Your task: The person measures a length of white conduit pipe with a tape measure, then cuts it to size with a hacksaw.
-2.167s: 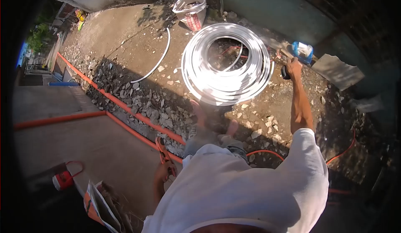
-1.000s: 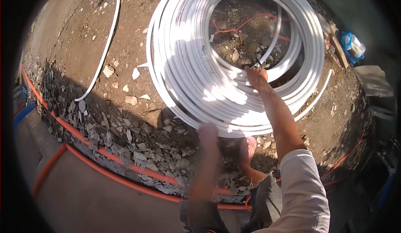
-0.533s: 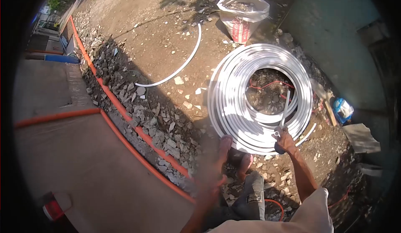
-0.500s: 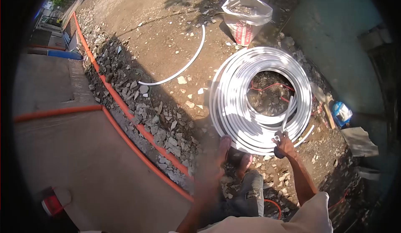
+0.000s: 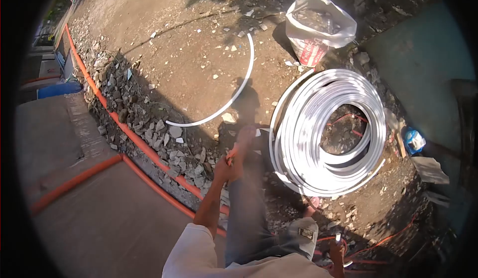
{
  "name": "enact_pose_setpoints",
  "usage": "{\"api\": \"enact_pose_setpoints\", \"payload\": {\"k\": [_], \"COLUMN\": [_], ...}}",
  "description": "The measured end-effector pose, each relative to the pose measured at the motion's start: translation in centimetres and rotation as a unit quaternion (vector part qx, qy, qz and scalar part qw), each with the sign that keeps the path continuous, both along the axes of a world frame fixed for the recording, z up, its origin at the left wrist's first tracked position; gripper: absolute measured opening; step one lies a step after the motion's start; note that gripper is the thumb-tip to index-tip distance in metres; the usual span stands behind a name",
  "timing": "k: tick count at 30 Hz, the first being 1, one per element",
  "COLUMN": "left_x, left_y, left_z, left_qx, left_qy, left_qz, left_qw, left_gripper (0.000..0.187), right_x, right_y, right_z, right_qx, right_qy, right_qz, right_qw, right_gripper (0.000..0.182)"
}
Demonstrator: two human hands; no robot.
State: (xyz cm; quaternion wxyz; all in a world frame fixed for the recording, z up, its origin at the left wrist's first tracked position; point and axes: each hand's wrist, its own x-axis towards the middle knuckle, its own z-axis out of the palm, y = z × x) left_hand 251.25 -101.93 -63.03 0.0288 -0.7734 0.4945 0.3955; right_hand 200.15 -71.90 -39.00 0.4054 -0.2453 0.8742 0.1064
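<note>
1. Left hand (image 5: 226, 167): raised in front of the body, its grip closed on a small orange-handled tool (image 5: 231, 154); the tool's type cannot be told from this blurred view.
2. Right hand (image 5: 337, 252): low at the frame's 5 o'clock edge beside the knee, grip clamped on the free end of the white pipe (image 5: 338, 238). Half a second ago this hand held that end at the coil's near rim; it has since drawn back toward the body, so a length of pipe has probably been pulled off the coil.
3. Coil of white pipe (image 5: 303, 143): lies flat on the dirt ground (image 5: 189, 54) at 3 o'clock from the left hand. Its windings ring a patch of rubble and red cord (image 5: 348, 123).
4. Held pipe end: only a short stub shows, its long axis running roughly 12 to 6 o'clock, the tip pointing up toward 12.
5. Loose pipe offcut (image 5: 224, 106): a curved arc on the ground at 11 o'clock from the coil.
6. White sack (image 5: 318, 34): stands open at 12 o'clock from the coil.
7. Orange conduit (image 5: 149, 153): runs along the rubble edge of the concrete slab (image 5: 99, 218).
</note>
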Motion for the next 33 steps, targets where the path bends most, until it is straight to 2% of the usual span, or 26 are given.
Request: {"api": "enact_pose_setpoints", "payload": {"k": [1, 3, 5, 7, 9, 10, 11, 12, 14, 16, 17, 19, 21, 23, 25, 27, 28, 30, 31, 32, 33], "left_x": [1.6, 4.1, 6.4, 6.8, 7.7, 8.1, 7.9, 8.1, 8.7, 8.8, 8.9, 7.6, 6.6, 5.6, 6.2, 5.0, 5.5, 6.8, 8.2, 8.2, 7.4], "left_y": [-3.3, -10.3, -14.6, -19.1, -21.4, -22.2, -23.2, -23.3, -23.6, -23.8, -24.1, -24.9, -24.8, -24.7, -23.8, -23.8, -23.2, -21.6, -20.8, -19.9, -18.0], "left_z": [-3.8, -8.8, -16.2, -19.7, -25.0, -27.4, -28.5, -30.5, -33.4, -34.7, -35.0, -32.6, -29.6, -25.1, -20.9, -13.5, -10.9, -5.1, -2.7, 1.2, 6.0], "left_qx": [0.038, 0.133, 0.18, 0.051, -0.017, -0.029, -0.041, -0.069, -0.058, -0.043, -0.029, -0.009, -0.03, 0.023, -0.039, -0.006, -0.017, -0.048, -0.081, -0.02, -0.053], "left_qy": [0.011, -0.001, -0.029, -0.033, -0.06, -0.095, -0.074, -0.084, -0.063, -0.086, -0.067, -0.031, -0.023, -0.05, -0.068, -0.088, -0.113, -0.153, -0.121, -0.151, -0.176], "left_qz": [0.0, -0.074, -0.121, -0.139, -0.139, -0.155, -0.131, -0.143, -0.172, -0.216, -0.206, -0.211, -0.235, -0.232, -0.266, -0.224, -0.234, -0.265, -0.283, -0.291, -0.294], "left_qw": [0.999, 0.988, 0.976, 0.988, 0.988, 0.983, 0.988, 0.984, 0.981, 0.972, 0.976, 0.977, 0.971, 0.971, 0.961, 0.971, 0.966, 0.951, 0.948, 0.944, 0.938], "left_gripper": [0.029, 0.036, 0.036, 0.045, 0.051, 0.053, 0.054, 0.054, 0.053, 0.044, 0.037, 0.028, 0.027, 0.03, 0.034, 0.042, 0.044, 0.048, 0.046, 0.045, 0.042], "right_x": [2.6, 8.0, 12.9, 17.7, 19.9, 21.1, 22.3, 23.5, 25.9, 28.5, 29.1, 30.9, 31.9, 32.7, 33.7, 33.9, 35.5, 38.3, 39.7, 40.6, 41.4], "right_y": [-1.2, -1.4, -3.9, -8.6, -6.7, -5.4, -4.7, -4.6, -4.1, -2.0, -0.9, 0.6, -1.3, -0.1, 2.3, 2.2, 5.9, 11.5, 13.7, 15.1, 16.8], "right_z": [-1.1, -1.2, -0.8, -2.5, -3.4, -3.5, -3.3, -3.1, -2.8, -2.0, -1.7, -0.8, -0.2, 0.3, 1.2, 2.5, 2.7, 1.5, 0.4, -0.6, -1.5], "right_qx": [0.031, 0.112, 0.179, 0.216, 0.253, 0.269, 0.263, 0.279, 0.302, 0.301, 0.297, 0.265, 0.226, 0.208, 0.179, 0.146, 0.083, 0.005, -0.009, -0.026, -0.052], "right_qy": [0.009, 0.022, 0.013, 0.034, 0.031, 0.03, 0.025, 0.022, 0.02, 0.066, 0.05, 0.046, 0.058, 0.044, 0.029, 0.022, 0.006, 0.024, 0.048, 0.072, 0.058], "right_qz": [-0.005, -0.017, -0.035, -0.087, -0.117, -0.134, -0.148, -0.179, -0.245, -0.26, -0.309, -0.385, -0.445, -0.468, -0.506, -0.587, -0.523, -0.491, -0.531, -0.572, -0.561], "right_qw": [0.999, 0.993, 0.983, 0.972, 0.96, 0.953, 0.953, 0.943, 0.921, 0.915, 0.902, 0.883, 0.865, 0.858, 0.843, 0.796, 0.849, 0.871, 0.846, 0.817, 0.824], "right_gripper": [0.042, 0.045, 0.037, 0.031, 0.032, 0.033, 0.036, 0.036, 0.037, 0.035, 0.035, 0.036, 0.037, 0.038, 0.038, 0.037, 0.036, 0.036, 0.037, 0.037, 0.038]}}
